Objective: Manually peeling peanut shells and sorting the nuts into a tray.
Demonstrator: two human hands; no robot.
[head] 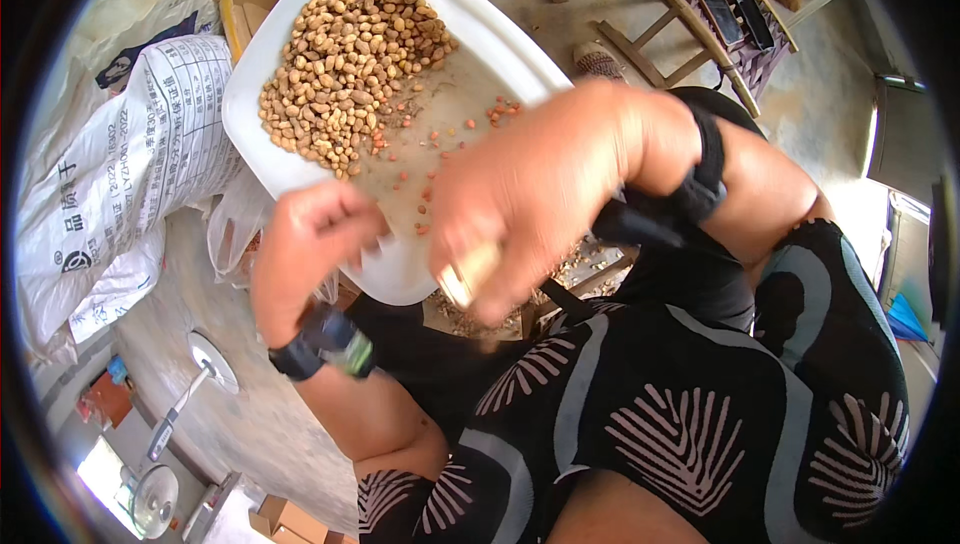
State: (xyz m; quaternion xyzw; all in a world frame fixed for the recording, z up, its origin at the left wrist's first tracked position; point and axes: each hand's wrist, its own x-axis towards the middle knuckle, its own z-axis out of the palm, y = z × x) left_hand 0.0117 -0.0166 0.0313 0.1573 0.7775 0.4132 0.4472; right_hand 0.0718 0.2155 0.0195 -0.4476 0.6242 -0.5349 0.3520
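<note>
A large white plastic tub (480,26) lies before me, with a heap of unshelled peanuts (345,56) at its far left part. Loose reddish peanut kernels (397,176) and crumbs are scattered over its bottom. My left hand (315,244) is over the tub's near left rim, fingers bent and blurred; whether it holds something small cannot be told. Over the near right part of the tub, my right hand (525,191) grips a pale wooden piece (469,274), whose kind is unclear, between thumb and fingers. Both wrists wear black bands.
Below the tub, peanut shells (592,262) lie by a wooden frame. White printed woven sacks (127,161) stand at left. At upper right, a low woven-top stool (735,11) carries a phone (709,0). A pedestal fan (156,499) is at lower left.
</note>
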